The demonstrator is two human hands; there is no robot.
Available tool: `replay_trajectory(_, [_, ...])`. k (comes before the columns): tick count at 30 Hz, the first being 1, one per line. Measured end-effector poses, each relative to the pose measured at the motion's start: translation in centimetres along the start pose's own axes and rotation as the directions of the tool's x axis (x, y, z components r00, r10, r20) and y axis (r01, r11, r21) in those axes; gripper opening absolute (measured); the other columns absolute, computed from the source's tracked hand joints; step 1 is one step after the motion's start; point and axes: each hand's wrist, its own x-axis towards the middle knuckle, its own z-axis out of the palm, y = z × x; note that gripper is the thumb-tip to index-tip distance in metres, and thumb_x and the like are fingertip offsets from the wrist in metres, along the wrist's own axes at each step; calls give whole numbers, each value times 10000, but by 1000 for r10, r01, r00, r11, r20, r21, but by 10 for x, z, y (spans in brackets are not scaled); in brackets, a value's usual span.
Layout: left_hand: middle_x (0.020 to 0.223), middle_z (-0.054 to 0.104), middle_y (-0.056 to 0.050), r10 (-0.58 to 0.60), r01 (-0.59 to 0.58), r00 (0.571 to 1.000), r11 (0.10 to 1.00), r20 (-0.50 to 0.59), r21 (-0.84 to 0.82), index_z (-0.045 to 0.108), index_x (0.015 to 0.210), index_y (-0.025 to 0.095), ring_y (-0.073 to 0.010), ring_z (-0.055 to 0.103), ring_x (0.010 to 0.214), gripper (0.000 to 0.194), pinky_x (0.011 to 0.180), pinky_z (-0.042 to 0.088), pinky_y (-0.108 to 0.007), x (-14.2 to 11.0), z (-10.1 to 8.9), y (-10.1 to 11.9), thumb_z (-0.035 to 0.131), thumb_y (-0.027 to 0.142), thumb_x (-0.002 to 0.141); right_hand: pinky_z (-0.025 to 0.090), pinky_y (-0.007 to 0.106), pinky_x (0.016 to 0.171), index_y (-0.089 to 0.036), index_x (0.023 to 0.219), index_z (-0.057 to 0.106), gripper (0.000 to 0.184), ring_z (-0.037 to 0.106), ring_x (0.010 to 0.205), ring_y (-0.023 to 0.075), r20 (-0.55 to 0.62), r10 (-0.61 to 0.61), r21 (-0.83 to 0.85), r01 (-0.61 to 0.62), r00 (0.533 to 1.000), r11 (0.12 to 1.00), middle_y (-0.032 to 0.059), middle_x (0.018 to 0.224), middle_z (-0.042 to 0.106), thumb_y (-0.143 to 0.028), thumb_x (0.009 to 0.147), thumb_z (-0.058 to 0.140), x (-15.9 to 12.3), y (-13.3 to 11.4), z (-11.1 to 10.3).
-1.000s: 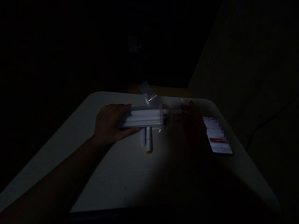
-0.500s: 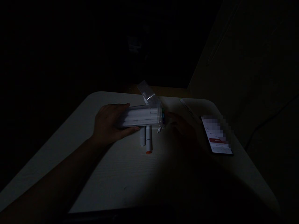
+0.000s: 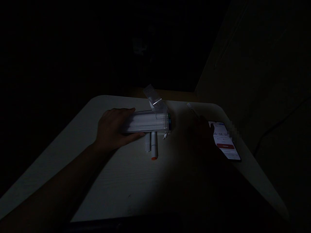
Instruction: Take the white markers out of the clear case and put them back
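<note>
My left hand [image 3: 110,127] is wrapped round the near-left end of a clear plastic case [image 3: 148,121] full of white markers, which lies on its side. Green and blue marker ends [image 3: 169,119] show at its right end, and a clear flap [image 3: 153,95] sticks up behind. Two loose markers poke out in front of the case: an orange-ended marker [image 3: 154,149] and a pale marker [image 3: 147,144]. In deep shadow, my right hand [image 3: 201,131] is over the lower part of another white marker [image 3: 191,108]; its grip is too dark to make out.
A lit phone [image 3: 224,144] with a red button on its screen lies right beside my right hand, which partly covers it. The pale table [image 3: 116,181] has rounded far corners. A dark edge [image 3: 97,223] crosses the near side. The surroundings are very dark.
My right hand has moved right, away from the open end of the case, to the marker beside the phone. My left hand and the case have stayed put.
</note>
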Motion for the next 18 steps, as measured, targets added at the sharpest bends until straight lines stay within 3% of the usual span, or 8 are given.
replay_trajectory(9, [1092,583,-73,5,-6,1000,1000,-15,-18,406,1209,250,-262,566,951,728,820,425,-396,0,1,0,655,566,603,381,454,886,-147,1035,606,303,531,1024,282,19,-26,116,24,999,993,168,1086,572,-205,763,489,3,0,-4])
replay_trajectory(18, [1081,587,-74,-1,1,1000,1000,-5,1,410,1201,240,-263,565,948,730,822,419,-391,0,0,0,649,582,603,419,391,869,-182,995,624,276,574,952,201,-168,16,415,56,986,908,90,989,634,-240,791,447,1,-6,-14])
